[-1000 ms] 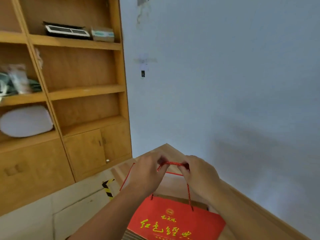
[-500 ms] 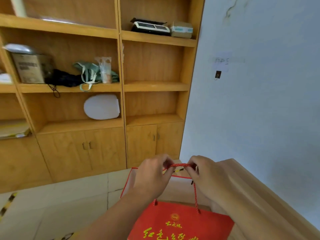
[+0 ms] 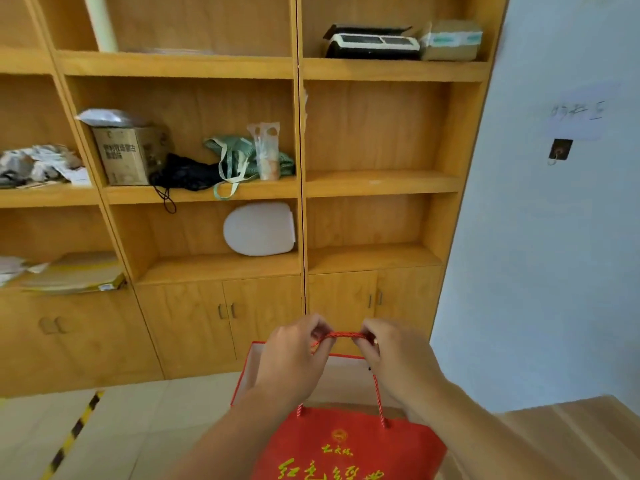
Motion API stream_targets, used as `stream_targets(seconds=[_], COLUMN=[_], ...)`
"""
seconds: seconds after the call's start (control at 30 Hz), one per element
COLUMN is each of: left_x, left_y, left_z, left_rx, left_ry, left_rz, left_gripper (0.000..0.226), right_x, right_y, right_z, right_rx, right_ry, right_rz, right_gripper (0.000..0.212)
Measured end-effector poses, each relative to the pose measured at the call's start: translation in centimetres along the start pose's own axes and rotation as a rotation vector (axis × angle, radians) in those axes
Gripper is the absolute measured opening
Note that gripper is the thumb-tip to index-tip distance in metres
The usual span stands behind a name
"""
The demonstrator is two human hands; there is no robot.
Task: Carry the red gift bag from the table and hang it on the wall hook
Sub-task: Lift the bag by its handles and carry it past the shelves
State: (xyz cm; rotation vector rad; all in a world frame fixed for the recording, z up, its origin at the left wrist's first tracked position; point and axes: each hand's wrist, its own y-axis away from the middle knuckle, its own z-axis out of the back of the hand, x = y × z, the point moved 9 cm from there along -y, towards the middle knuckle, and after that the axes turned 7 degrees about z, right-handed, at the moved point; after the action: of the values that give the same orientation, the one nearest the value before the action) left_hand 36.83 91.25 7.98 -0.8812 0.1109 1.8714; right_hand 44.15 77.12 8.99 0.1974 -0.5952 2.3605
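Note:
The red gift bag point(image 3: 349, 445) with gold lettering hangs low in the middle of the view, its mouth open. Its red rope handles point(image 3: 343, 336) are stretched between my two hands. My left hand point(image 3: 294, 358) pinches the left end of the rope and my right hand point(image 3: 391, 355) pinches the right end. The wall hook point(image 3: 559, 150), a small dark plate with a metal loop, sits on the pale blue wall at upper right, under a paper label, well above and to the right of the bag.
A tall wooden shelf unit point(image 3: 301, 188) fills the left and centre, holding a cardboard box point(image 3: 130, 155), cloth bags and a white lid point(image 3: 259, 228). The wooden table point(image 3: 571, 431) edge lies at lower right. Striped floor tape point(image 3: 72, 434) runs at lower left.
The view has swung left: the shelves now fill most of the frame and the hook has shifted to the right. The table has slid toward the lower right. Both hands still hold the rope.

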Motion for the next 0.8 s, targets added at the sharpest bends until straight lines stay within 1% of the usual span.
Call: stream_targets(seconds=[0.17,0.27,0.4,0.6,0.7,0.8], left_x=[2.5,3.8,6.4,10.9,12.6,13.0], left_y=[-9.1,-14.9,-22.7,-35.3,-41.8,-46.8], left_z=[-0.7,-1.2,-2.9,-7.7,-10.6,-13.5], left_rx=[-0.021,-0.033,-0.038,0.041,0.132,0.215], left_ry=[-0.034,-0.036,0.008,0.072,0.093,0.110], left_rz=[0.050,0.051,0.050,-0.028,-0.080,-0.157], left_gripper=[0.004,0.005,0.006,0.004,0.006,0.008], right_x=[-2.1,-3.2,-5.2,-10.2,-13.0,-15.3], right_y=[-9.9,-15.7,-23.2,-33.6,-38.0,-40.9], right_z=[-2.5,-3.5,-5.7,-11.2,-13.1,-14.2], right_rx=[0.022,0.013,-0.001,-0.013,-0.005,0.016], right_ry=[-0.009,-0.014,0.026,0.088,0.088,0.111], right_rz=[0.058,0.079,0.082,-0.010,-0.127,-0.244], right_gripper=[0.020,0.020,0.020,0.022,0.026,0.024])
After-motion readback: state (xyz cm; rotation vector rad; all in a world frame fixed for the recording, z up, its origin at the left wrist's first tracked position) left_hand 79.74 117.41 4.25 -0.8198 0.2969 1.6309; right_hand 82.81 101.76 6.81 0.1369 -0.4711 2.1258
